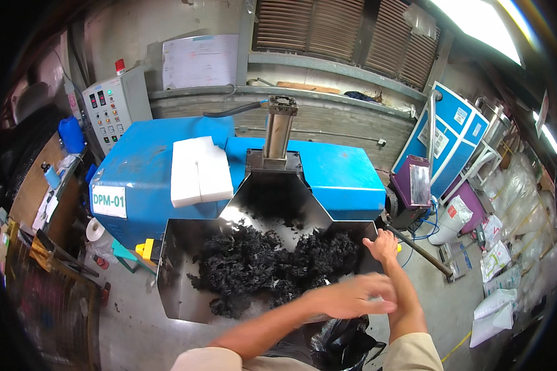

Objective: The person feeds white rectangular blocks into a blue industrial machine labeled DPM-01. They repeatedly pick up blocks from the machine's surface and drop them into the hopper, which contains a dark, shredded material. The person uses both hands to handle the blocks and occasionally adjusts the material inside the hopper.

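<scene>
A metal hopper (178, 272) stands in front of me, holding a heap of shredded black material (244, 263) that looks like loose plastic scrap. My right hand (384, 245) is at the hopper's right rim, fingers apart, and seems to rest on the edge. Across the front of the hopper reaches my left arm; my left hand (360, 295) overlaps my right forearm, its fingers loosely stretched with nothing seen in them. Whether it touches the forearm, I cannot tell. Below my arms, near my body, lies a crumpled black plastic bag (343, 340), partly hidden.
Behind the hopper are a blue machine (142, 157) with a white foam block (199, 170) on top and an upright metal cylinder (280, 133). A control cabinet (114, 105) stands back left. On the right are a metal bar (424, 253), a white sack (452, 219) and clear plastic bags (517, 191).
</scene>
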{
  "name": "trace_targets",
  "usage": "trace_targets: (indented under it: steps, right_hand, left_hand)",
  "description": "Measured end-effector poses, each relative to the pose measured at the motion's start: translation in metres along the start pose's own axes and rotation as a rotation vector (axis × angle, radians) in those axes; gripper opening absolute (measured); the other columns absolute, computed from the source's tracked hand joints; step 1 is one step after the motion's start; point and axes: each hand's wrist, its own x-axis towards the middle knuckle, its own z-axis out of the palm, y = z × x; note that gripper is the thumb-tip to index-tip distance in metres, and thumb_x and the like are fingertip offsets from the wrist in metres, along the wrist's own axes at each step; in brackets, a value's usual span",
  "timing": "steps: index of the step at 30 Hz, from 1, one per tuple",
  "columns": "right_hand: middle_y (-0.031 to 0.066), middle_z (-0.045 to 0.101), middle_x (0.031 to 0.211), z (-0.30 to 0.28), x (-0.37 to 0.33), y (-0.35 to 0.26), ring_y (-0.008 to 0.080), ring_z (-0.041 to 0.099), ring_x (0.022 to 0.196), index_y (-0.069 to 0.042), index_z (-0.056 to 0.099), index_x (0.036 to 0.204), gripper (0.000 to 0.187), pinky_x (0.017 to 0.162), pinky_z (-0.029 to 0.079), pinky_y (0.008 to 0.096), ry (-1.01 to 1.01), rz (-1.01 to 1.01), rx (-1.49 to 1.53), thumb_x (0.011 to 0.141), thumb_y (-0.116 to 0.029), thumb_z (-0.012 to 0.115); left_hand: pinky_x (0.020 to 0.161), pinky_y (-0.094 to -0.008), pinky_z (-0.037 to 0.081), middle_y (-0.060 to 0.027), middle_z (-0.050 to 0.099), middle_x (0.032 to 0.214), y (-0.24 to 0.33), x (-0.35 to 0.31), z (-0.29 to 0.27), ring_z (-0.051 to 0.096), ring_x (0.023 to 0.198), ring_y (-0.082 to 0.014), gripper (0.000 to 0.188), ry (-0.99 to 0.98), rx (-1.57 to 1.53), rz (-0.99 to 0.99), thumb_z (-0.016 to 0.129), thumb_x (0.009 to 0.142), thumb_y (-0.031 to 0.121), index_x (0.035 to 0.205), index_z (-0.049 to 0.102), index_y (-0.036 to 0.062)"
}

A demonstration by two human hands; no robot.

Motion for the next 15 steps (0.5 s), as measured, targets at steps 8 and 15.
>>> trace_targets:
  steps: [8, 15]
  right_hand:
    - [0.0213, 0.072, 0.132, 0.002, 0.004, -0.008, 0.0387, 0.057, 0.137, -0.001, 0.071, 0.125, 0.065, 0.117, 0.042, 0.0535, -0.029, -0.01, 0.009, 0.087, -0.053, 0.079]
    - [0.0198, 0.073, 0.131, -0.001, 0.004, 0.001, 0.0379, 0.058, 0.136, -0.001, 0.071, 0.125, 0.064, 0.114, 0.043, 0.0535, -0.041, 0.003, 0.012, 0.087, -0.052, 0.08]
  left_hand:
    - [0.126, -0.0727, 0.023, -0.0259, 0.03, 0.174, -0.091, -0.197, -0.224, 0.019, 0.16, -0.0578, 0.102, 0.799, 1.49, -0.995, 0.09, 0.082, 0.038, 0.166, 0.039, 0.0121]
    - [0.122, -0.0829, 0.018, -0.0204, 0.03, 0.176, -0.092, -0.272, -0.296, 0.023, 0.158, -0.0607, 0.091, 0.788, 1.599, -1.163, 0.066, 0.09, 0.01, 0.171, 0.033, 0.0352]
